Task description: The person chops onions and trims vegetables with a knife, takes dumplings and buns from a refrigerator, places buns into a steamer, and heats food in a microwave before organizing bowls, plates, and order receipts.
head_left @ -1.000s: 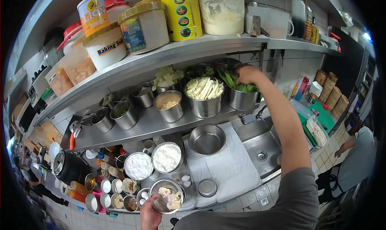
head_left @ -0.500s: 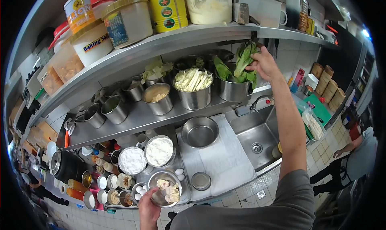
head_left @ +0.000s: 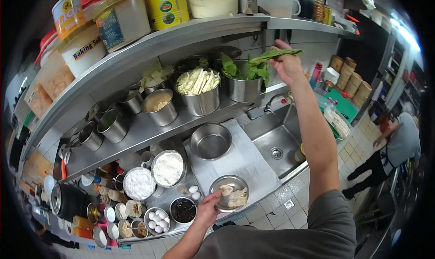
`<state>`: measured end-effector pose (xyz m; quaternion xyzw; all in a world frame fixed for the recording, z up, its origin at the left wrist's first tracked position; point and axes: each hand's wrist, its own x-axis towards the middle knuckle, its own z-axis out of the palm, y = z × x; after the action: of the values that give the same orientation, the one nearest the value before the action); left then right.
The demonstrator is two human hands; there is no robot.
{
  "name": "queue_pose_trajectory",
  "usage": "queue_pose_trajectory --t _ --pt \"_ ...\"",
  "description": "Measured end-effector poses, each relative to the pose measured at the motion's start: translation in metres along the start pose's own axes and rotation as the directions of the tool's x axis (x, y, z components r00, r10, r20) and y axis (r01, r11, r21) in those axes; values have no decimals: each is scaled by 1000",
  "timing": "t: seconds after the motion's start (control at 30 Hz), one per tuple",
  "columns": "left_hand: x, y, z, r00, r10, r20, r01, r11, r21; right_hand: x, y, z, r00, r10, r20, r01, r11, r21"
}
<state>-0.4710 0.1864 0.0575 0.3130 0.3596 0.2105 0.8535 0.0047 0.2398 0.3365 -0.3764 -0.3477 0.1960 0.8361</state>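
My right hand [head_left: 288, 65] is raised beside the shelf, its fingers closed on a stalk of leafy greens [head_left: 276, 54]. Just left of it stands a steel pot [head_left: 244, 90] with more green leaves over its rim. Lower down, my left hand [head_left: 209, 209] grips the left edge of a small steel bowl [head_left: 231, 179] that holds pale pieces of raw meat [head_left: 237, 197]. That bowl is over the front of the white cloth [head_left: 253, 168]. Behind it on the cloth sits an empty round steel pan [head_left: 210, 141].
Pots of cut vegetables [head_left: 198, 81] line the lower shelf. Bowls of white powder [head_left: 167, 168], a bowl of eggs [head_left: 157, 220] and a dark sauce bowl [head_left: 183, 210] stand left. A sink [head_left: 276, 141] lies right. Another person [head_left: 394, 139] stands far right.
My right hand has pulled the greens up out of the pot and holds them nearly level. My left hand has moved the meat bowl right, over the cloth, uncovering the dark sauce bowl.
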Motion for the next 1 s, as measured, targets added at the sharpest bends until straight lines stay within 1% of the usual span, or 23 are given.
queue_pose_trajectory --t 0.07,0.13,0.2,0.23,0.27,0.3,0.33,0.37,0.4,0.43,0.47,0.5,0.53,0.6,0.67,0.7,0.73,0.77,0.8,0.83,0.87,0.93,1.0 --pt "20 -4 3 996 -69 52 68 998 14 13 3 -6 995 99 32 -98 995 -18" --pt "40 -17 3 993 -82 79 77 995 62 12 -3 18 996 86 0 -85 991 -106" --pt "68 -31 4 991 -102 82 94 992 89 8 -2 37 976 154 153 -143 987 -78" --pt "82 -41 9 991 -100 89 94 994 60 -7 -16 52 933 270 237 -235 958 -164" --pt "95 -50 13 991 -99 94 96 995 34 -7 -27 57 934 267 237 -233 959 -163" --pt "105 -55 21 988 -127 83 122 991 55 -5 -35 58 957 157 244 3 837 -547" --pt "118 -65 28 989 -124 81 120 991 52 -1 -38 54 952 60 300 224 529 -818" --pt "131 -77 34 993 -119 29 117 992 49 16 -33 34 847 -90 523 531 127 -838" --pt "143 -88 37 994 -110 -28 111 993 44 18 -34 23 841 -86 533 540 140 -830" --pt "155 -95 42 995 -93 -44 94 995 30 18 -35 15 769 140 624 606 154 -781" --pt "167 -102 48 989 -97 -108 103 993 53 25 -34 7 640 353 682 668 183 -722" --pt "179 -109 53 979 -102 -177 116 990 75 41 -22 -4 511 359 781 797 144 -587" --pt "196 -117 53 977 -79 -199 92 994 60 51 -24 0 484 347 803 811 166 -561" --pt "218 -136 49 961 -79 -266 112 987 112 66 -29 3 533 547 645 646 230 -728" --pt "223 -145 50 941 14 -338 52 982 184 81 -19 -5 490 469 734 667 340 -663" --pt "225 -147 54 924 91 -371 10 965 261 84 -11 -7 641 306 704 556 447 -700" --pt "217 -139 63 913 95 -396 8 968 249 82 -7 -5 773 160 614 441 561 -701" --pt "206 -131 67 834 479 -274 -163 688 707 80 -11 -4 806 232 545 249 703 -666" --pt "191 -117 83 697 717 19 -216 185 959 82 -4 -7 788 242 566 248 716 -652" --pt "174 -96 111 616 787 34 -231 139 963 85 4 -11 820 227 525 62 877 -476" --pt "154 -64 147 527 848 57 -241 85 967 87 9 -15 849 231 475 -122 960 -250" --pt "117 25 243 668 744 4 -547 487 681 89 9 -24 820 262 509 -202 964 -172" --pt "111 68 283 693 702 165 -643 498 583 86 12 -36 856 282 433 -413 877 245"
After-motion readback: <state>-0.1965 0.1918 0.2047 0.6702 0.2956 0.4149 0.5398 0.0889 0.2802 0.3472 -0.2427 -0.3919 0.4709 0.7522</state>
